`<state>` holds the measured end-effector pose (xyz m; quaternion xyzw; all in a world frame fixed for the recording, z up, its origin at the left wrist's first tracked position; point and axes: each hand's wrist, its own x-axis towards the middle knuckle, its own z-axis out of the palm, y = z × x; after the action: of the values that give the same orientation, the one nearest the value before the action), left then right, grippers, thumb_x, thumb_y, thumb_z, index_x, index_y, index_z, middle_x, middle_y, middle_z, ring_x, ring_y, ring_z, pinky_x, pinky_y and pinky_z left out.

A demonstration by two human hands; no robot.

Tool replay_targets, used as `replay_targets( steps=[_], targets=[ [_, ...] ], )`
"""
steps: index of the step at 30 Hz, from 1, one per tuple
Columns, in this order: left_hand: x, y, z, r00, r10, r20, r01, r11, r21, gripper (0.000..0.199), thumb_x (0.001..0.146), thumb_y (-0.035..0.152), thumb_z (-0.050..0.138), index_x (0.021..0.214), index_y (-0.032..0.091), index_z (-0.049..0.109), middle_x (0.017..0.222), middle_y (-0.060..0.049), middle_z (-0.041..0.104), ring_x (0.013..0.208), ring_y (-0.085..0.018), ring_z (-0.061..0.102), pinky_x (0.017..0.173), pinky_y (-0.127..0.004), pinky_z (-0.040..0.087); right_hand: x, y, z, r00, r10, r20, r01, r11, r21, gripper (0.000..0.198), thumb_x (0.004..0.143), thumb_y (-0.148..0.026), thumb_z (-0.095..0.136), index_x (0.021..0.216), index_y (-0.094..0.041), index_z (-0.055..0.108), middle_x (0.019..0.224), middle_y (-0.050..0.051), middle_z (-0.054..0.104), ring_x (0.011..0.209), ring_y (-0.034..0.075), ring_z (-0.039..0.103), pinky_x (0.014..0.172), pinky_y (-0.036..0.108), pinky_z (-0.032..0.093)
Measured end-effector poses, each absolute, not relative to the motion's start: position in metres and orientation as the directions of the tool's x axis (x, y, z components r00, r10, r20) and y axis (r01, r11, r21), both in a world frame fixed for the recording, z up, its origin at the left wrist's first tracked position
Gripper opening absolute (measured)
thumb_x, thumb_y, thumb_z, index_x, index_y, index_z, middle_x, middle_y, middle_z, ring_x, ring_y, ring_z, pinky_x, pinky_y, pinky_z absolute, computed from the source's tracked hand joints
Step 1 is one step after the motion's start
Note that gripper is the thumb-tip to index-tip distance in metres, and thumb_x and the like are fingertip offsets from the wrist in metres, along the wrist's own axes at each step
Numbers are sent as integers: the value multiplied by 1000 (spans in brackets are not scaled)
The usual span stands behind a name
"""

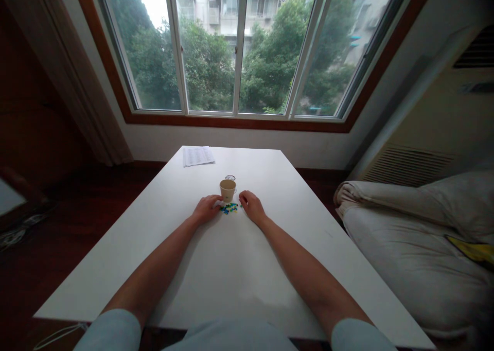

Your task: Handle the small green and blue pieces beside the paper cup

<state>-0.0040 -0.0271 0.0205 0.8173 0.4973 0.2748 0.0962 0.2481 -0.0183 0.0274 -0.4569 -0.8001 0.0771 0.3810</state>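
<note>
A tan paper cup (227,190) stands upright on the white table between my hands. Just in front of it lies a loose pile of small blue, green and yellow pieces (229,208), too small to name for certain. My left hand (207,209) rests at the left of the pile, fingers drawn together by a whitish bit that I cannot identify. To the right of the cup, my right hand (251,207) is closed with its fingertips pinched, close to a few of the coloured pieces. Whatever either hand grips is too small to make out.
Behind the cup lies a small round, ring-like item (230,177). Sheets of printed paper (198,156) lie at the table's (231,268) far left corner. A sofa or bed with pale covers (409,238) stands to the right, and a window is beyond the table.
</note>
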Motion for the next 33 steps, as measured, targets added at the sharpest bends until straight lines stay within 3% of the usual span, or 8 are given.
replay_targets(
  steps=[10, 15, 22, 29, 33],
  targets=[
    [-5, -27, 18, 415, 832, 368, 722, -547, 424, 39, 84, 20, 58, 122, 27, 66, 124, -4, 68, 113, -21, 61, 101, -34, 45, 250, -17, 28, -241, 765, 597, 639, 588, -496, 22, 88, -11, 44, 94, -19, 63, 92, 6, 61, 85, 18, 56, 81, 29, 45],
    [-4, -29, 21, 402, 832, 381, 726, -544, 421, 33, 83, 17, 59, 114, 23, 70, 114, -6, 70, 106, -21, 60, 96, -34, 46, 248, -20, 33, -189, 761, 621, 650, 571, -501, 27, 94, -17, 42, 108, -20, 65, 102, 9, 63, 95, 21, 57, 85, 32, 48],
    [-6, -27, 22, 357, 850, 387, 760, -505, 409, 18, 81, 17, 61, 94, 22, 73, 100, -6, 69, 98, -20, 59, 91, -33, 45, 242, -30, 44, -263, 656, 707, 680, 646, -347, 41, 99, -28, 44, 138, -22, 53, 133, 12, 55, 126, 25, 47, 110, 43, 40],
    [-5, -25, 20, 353, 842, 409, 767, -510, 389, 13, 83, 19, 62, 89, 22, 73, 97, -5, 69, 94, -19, 59, 88, -31, 45, 239, -28, 46, -420, 564, 711, 648, 735, -200, 53, 99, -35, 47, 150, -22, 40, 150, 11, 43, 143, 28, 32, 117, 50, 30],
    [-5, -25, 19, 356, 838, 414, 762, -517, 390, 13, 83, 21, 62, 89, 22, 74, 98, -5, 69, 94, -19, 58, 88, -31, 44, 239, -27, 43, -448, 565, 693, 654, 735, -176, 55, 98, -41, 51, 149, -24, 41, 154, 9, 39, 147, 29, 25, 119, 53, 26]
  ],
)
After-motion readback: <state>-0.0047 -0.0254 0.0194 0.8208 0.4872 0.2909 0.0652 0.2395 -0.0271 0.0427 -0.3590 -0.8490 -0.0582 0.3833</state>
